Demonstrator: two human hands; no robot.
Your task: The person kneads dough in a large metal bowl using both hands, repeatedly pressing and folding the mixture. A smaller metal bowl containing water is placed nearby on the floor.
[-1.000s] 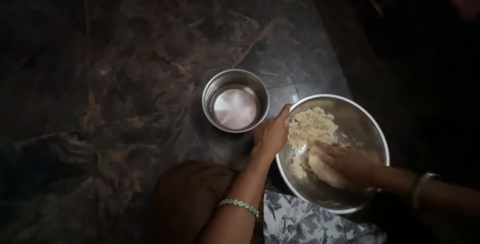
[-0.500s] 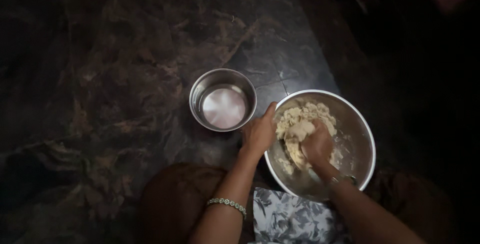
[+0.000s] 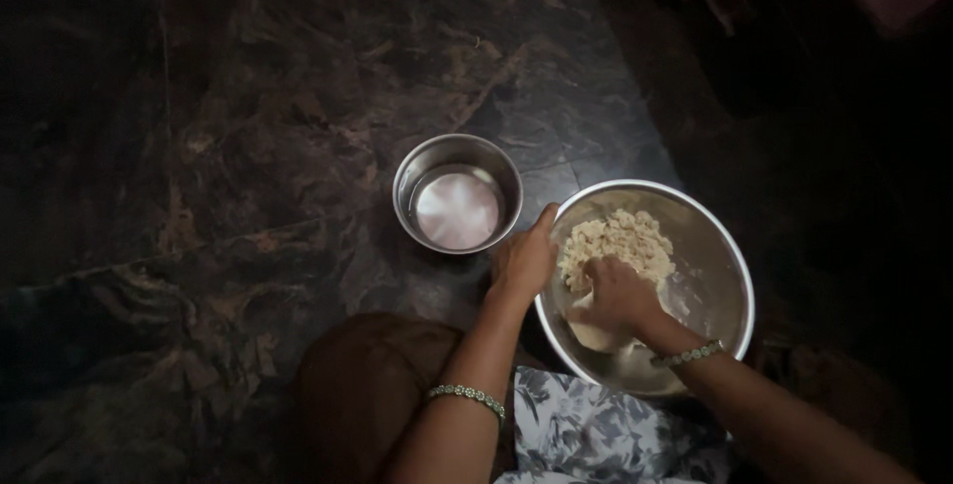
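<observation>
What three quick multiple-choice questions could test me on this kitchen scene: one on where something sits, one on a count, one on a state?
1. Where is the small bowl relative to the big bowl?
A. Inside it
B. Beside it, on the left-hand side
C. Stacked on top

2. How many metal bowls stand on the floor?
A. One
B. Two
C. Four

3. What is the right hand doing?
A. Pressing into the dough
B. Resting on the floor
C. Lifting the small bowl

Answers:
1 B, it stands apart on the dark floor.
2 B, one small, one large.
3 A, it is in the big bowl on the dough, while the left hand holds the rim.
</observation>
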